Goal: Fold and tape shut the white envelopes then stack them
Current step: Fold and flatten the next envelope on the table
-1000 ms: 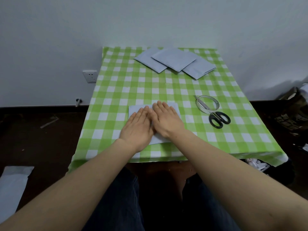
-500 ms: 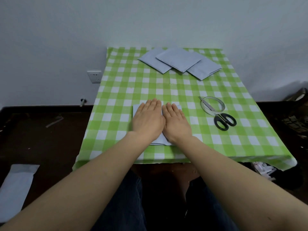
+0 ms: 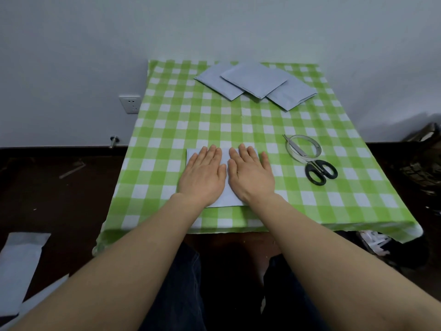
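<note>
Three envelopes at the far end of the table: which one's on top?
The middle envelope: its whole outline shows, and its edges overlap the left envelope and the right envelope, which are each partly covered.

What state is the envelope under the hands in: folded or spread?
Folded: the envelope lies compact, pressed flat by the left hand and right hand. Whether taped: cannot tell.

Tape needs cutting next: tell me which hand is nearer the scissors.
Right. The right hand lies flat on the envelope, left of the scissors; the left hand presses the envelope farther left, beyond the right hand.
</note>
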The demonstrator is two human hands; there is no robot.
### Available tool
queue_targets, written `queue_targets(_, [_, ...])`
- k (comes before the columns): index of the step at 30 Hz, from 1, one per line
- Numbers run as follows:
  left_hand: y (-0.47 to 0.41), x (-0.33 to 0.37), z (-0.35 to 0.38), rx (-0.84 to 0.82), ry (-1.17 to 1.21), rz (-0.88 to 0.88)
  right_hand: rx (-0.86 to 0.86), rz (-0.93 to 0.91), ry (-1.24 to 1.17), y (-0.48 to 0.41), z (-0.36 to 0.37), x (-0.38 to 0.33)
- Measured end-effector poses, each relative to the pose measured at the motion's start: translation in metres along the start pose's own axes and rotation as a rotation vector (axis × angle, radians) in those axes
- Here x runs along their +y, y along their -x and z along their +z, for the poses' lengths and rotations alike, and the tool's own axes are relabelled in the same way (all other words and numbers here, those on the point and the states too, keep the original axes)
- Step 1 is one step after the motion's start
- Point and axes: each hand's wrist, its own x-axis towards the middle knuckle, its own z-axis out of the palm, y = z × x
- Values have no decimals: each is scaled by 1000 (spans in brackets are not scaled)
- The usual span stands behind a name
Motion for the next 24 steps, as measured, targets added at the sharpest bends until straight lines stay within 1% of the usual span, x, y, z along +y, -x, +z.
queue_targets(8, [-1, -5, -1, -42, 58, -27, -6, 29, -18, 1, -3, 0])
queue_targets(18, [2, -10, 2, -8, -14, -158, -26, 58, -1, 1, -1, -1])
queue_targets(24, [4, -9, 2, -3, -37, -173, -35, 61, 14, 1, 0, -1])
